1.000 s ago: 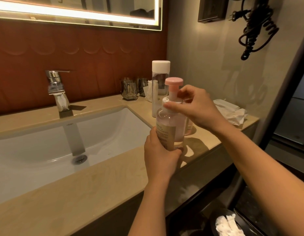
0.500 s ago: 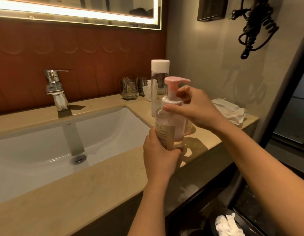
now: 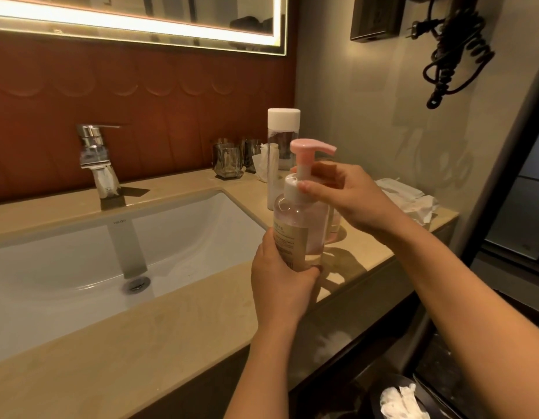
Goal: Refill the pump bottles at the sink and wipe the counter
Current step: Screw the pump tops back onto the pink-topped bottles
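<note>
Pink pump bottle point(image 3: 301, 228): clear body, rosy liquid inside and a beige label facing front. It stands upright just off the sink's point(image 3: 186, 237) front right corner, over the counter point(image 3: 141, 337). Its base is hidden, so I cannot tell whether it rests on the stone.
Pump head point(image 3: 307, 148): pink, raised on its stem, spout pointing away from the sink.
Collar point(image 3: 292, 189): white, sitting on the bottle's neck under the stem.
Left hand point(image 3: 280, 282): wrapped round the bottle's lower body from the near side, fingertips curling in at the bottom.
Right hand point(image 3: 350, 201): comes in from the side away from the sink and grips the collar, thumb tip on its front, fingers curled behind the stem.
Hands together: both clamped on the one bottle, one low, one high, not touching each other.
Faucet point(image 3: 94, 152): chrome, at the sink's back rim, its spout wrapped in something pale.
Tall bottle point(image 3: 283, 125): clear with a white cap, behind the pump bottle, beyond the sink's back right corner.
Tumblers point(image 3: 227, 161): dark glass, at the wall just beside that same corner.
Crumpled paper point(image 3: 410, 198): white, at the counter's end farthest from the sink.
Mirror point(image 3: 141, 19): lit along its lower edge, above the sink.
Bin point(image 3: 398, 400): dark, white paper inside, on the floor below the counter, well off from the sink.
</note>
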